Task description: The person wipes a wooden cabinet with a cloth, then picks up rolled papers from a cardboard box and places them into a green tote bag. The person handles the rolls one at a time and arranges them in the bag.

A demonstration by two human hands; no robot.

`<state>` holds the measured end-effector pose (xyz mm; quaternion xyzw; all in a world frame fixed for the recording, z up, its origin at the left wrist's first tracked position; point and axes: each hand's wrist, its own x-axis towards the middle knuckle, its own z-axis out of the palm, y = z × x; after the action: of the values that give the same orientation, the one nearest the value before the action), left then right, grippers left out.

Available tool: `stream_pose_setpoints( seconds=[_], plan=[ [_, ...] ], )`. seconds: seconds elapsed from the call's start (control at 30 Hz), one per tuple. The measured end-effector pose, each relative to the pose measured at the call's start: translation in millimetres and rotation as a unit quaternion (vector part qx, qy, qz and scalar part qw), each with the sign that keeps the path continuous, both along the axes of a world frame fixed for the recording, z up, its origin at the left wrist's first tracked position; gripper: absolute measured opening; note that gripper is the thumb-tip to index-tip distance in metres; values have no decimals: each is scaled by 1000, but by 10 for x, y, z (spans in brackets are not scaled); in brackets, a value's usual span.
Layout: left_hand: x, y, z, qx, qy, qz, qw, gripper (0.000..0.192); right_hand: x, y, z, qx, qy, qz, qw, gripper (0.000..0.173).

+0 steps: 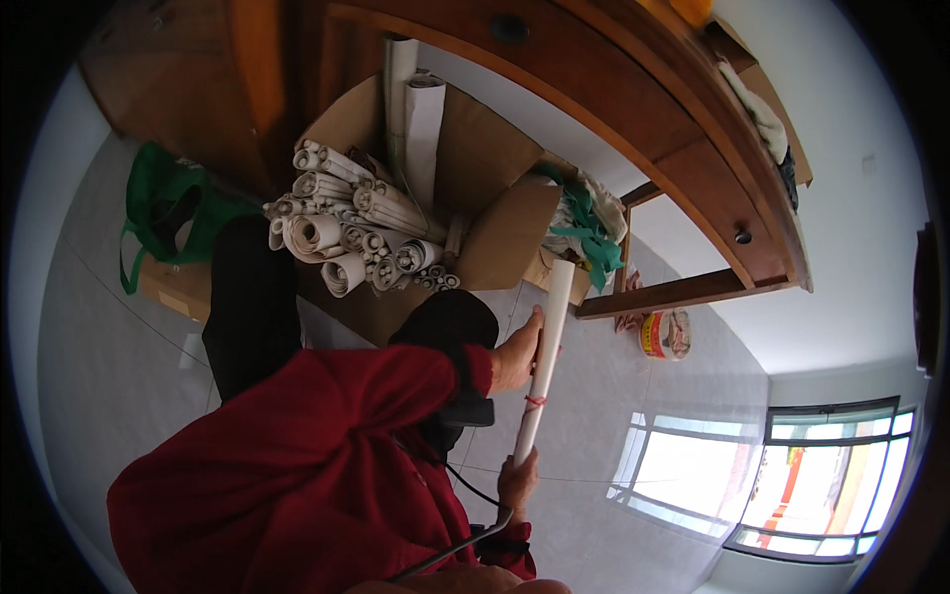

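Note:
A long white roll (548, 327), apparently paper, slants in front of my torso with a thin red tie around it. My left hand (517, 355) grips its middle, thumb along the side and fingertips showing at the far edge. Lower down, my right hand (518, 479) is closed around the roll's lower end. Beyond my knees stands an open cardboard box (490, 152) filled with many rolled white sheets (312, 234), mostly lying with their ends towards me. Two taller rolls (424, 141) stand upright at its back.
A wooden table with drawers (594, 96) arches over the box. Green cloth strips (586, 223) hang beside it. A green bag (167, 208) rests on a cardboard box (174, 286) at left. A round container (666, 334) is on the tiled floor. A dark cable (453, 548) crosses near my right wrist.

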<state>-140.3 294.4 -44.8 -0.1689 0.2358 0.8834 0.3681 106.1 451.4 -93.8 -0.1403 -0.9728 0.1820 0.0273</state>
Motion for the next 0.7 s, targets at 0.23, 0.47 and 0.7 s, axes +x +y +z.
stream_pose_setpoints(
  seconds=[0.23,0.47,0.7],
  plan=[
    [-54,-706,795,-48,214,-78,972,56,-524,168,704,120,97,108,982,50],
    [-182,-2000,1323,39,266,172,948,22,-1496,-155,1579,262,157,137,942,82],
    [-118,-3604,1755,-115,338,421,834,24,-2272,-762,2086,176,276,144,934,60]
  ],
)
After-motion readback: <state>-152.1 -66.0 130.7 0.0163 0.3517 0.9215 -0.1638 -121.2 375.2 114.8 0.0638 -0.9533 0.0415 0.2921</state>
